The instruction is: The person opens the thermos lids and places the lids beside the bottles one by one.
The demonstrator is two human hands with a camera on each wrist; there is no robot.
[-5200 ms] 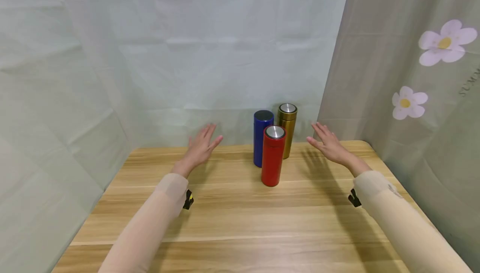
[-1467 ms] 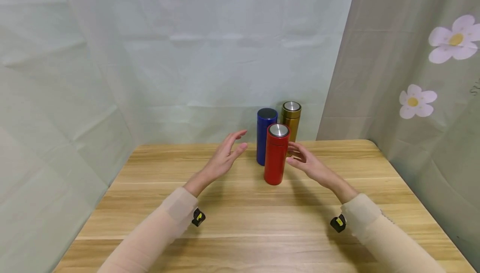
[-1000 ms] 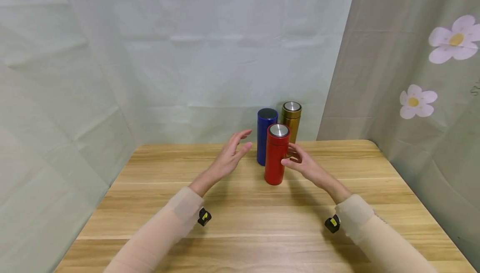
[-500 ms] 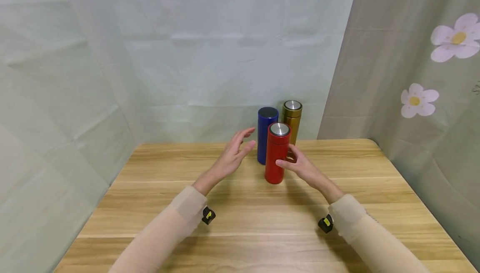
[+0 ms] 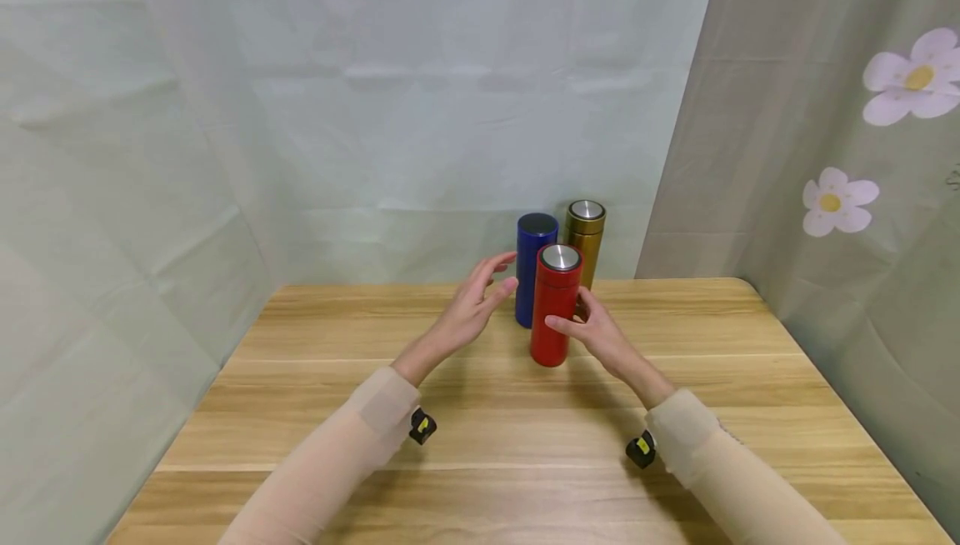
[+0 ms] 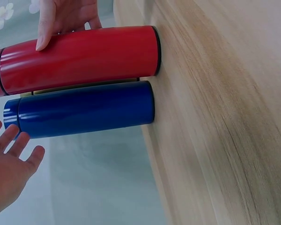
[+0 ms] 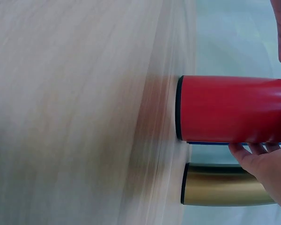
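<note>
Our right hand (image 5: 602, 337) grips the red bottle (image 5: 553, 299), thumb across its front, presumably for steadiness; our left hand (image 5: 474, 302) hovers, fingers loose, beside the blue bottle (image 5: 527, 270).

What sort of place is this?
Possibly a makeshift recording corner: a wrinkled pale cloth backdrop hangs behind a light-brown wood-grain table, grey flower-printed fabric hangs on the right, and two small black wrist-worn devices show.
</note>
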